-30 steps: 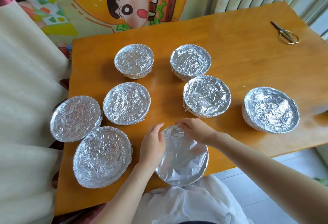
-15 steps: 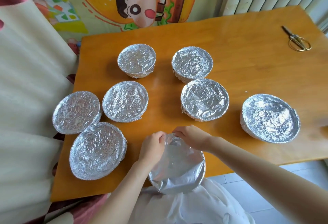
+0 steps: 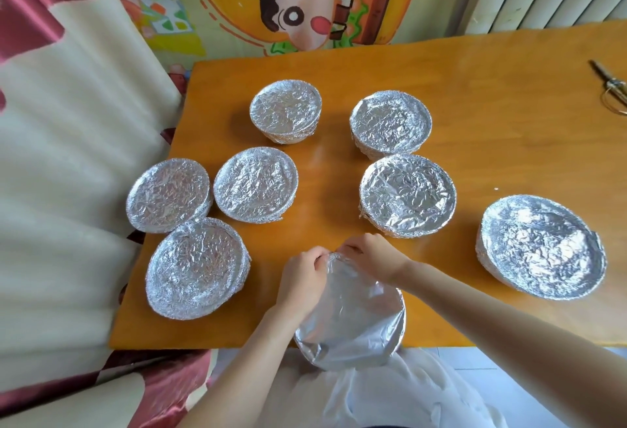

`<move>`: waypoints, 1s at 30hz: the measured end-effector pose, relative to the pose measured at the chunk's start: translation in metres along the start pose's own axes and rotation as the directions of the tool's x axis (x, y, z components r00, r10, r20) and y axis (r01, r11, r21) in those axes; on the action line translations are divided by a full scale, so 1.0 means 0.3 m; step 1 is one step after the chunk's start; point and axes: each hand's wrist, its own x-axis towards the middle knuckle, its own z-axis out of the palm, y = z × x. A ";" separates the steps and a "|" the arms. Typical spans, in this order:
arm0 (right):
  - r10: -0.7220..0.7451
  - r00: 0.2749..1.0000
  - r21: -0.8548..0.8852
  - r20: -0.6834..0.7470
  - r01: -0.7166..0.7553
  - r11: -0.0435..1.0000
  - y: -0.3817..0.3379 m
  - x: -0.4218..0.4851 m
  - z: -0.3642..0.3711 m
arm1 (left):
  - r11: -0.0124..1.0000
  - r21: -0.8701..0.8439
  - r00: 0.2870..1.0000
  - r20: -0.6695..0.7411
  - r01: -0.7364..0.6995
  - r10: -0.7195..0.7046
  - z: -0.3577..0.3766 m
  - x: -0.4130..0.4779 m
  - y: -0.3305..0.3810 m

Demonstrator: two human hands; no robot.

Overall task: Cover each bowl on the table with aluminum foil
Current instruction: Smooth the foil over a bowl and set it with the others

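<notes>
left hand (image 3: 300,280) and right hand (image 3: 371,258) both pinching the foil (image 3: 349,309) at the far rim of the near bowl (image 3: 342,354), which overhangs the near edge of the table (image 3: 509,105). beyond it, seven covered bowls (image 3: 407,195) spread out. scissors (image 3: 610,86) far right.

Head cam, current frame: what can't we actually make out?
Head view only.
- Scissors: handles cut off by the right frame edge.
- Near bowl: contents hidden under its foil.
- Left hand and right hand: fingertips curled at the bowl's far rim, hidden by knuckles and foil.
</notes>
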 end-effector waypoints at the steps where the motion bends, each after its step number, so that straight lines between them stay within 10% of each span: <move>1: 0.015 1.000 0.002 0.003 -0.015 1.000 0.002 0.000 0.009 | 1.000 0.000 1.000 -0.003 -0.001 0.001 0.003 0.000 -0.003; 30: 0.207 0.910 0.049 0.359 -0.240 0.970 -0.053 0.079 -0.072 | 0.961 -0.109 0.958 -0.161 -0.256 0.237 -0.016 -0.033 0.015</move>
